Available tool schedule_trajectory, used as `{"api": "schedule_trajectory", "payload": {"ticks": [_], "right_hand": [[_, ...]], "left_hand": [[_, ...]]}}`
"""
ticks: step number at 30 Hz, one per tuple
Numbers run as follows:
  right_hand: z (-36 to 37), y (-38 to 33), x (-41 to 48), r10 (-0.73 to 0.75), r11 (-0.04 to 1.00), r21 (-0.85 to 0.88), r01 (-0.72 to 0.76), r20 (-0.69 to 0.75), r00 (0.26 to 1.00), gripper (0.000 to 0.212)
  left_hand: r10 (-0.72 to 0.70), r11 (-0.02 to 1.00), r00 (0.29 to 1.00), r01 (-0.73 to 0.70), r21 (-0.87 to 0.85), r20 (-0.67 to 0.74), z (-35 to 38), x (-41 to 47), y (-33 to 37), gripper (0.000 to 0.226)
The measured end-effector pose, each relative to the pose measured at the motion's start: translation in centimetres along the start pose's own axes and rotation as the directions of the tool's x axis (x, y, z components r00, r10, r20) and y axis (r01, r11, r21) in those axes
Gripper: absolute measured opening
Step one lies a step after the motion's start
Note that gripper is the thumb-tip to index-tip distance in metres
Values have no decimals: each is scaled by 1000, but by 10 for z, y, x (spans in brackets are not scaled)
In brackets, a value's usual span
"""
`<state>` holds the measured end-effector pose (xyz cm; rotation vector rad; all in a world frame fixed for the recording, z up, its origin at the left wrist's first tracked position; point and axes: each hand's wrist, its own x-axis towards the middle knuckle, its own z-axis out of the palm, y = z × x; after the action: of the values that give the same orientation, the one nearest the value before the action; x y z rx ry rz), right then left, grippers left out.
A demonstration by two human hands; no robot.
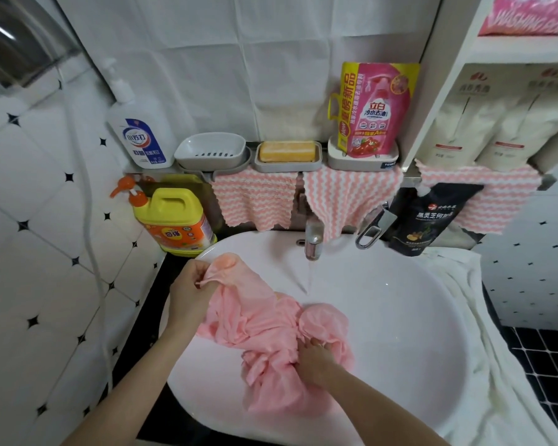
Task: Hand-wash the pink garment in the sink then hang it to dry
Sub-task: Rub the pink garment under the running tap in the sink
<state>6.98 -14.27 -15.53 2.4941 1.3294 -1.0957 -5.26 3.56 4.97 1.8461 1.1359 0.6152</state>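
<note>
The pink garment point(258, 329) lies crumpled across the left and middle of the white sink point(400, 333). My left hand point(190, 291) grips one end of it near the sink's left rim and holds that end raised. My right hand point(314, 358) clutches a bunch of the cloth low in the basin, with fabric folded over the fingers. A thin stream of water falls from the tap point(313, 243) just behind the garment.
A yellow detergent jug point(174, 220) stands at the sink's back left, a black pouch point(426, 220) at its back right. A ledge above carries a white pump bottle point(139, 130), soap dishes with a yellow bar point(286, 151) and a pink pouch point(372, 111). A white towel point(464, 317) drapes over the right rim.
</note>
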Motion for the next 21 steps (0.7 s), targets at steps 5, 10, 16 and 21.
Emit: {"api": "schedule_trajectory", "payload": {"ticks": [5,10,16,21], "right_hand": [[-26,-1,-9,61,981,188,-38,-119,991,40],[-63,34,-32,248,634,772,47,-261,933,23],[-91,105,-47,537,805,509,-306,-403,741,42],[-108,108,-50,469,731,658,-184,-287,835,25]], "left_hand": [[10,1000,1000,-10,-26,15,-5,2,2,14],[78,994,996,-81,-70,-47,-9,8,16,13],[130,984,969,-152,-93,-209,-15,14,30,23],[188,967,960,-218,-133,-207,-7,8,43,17]]}}
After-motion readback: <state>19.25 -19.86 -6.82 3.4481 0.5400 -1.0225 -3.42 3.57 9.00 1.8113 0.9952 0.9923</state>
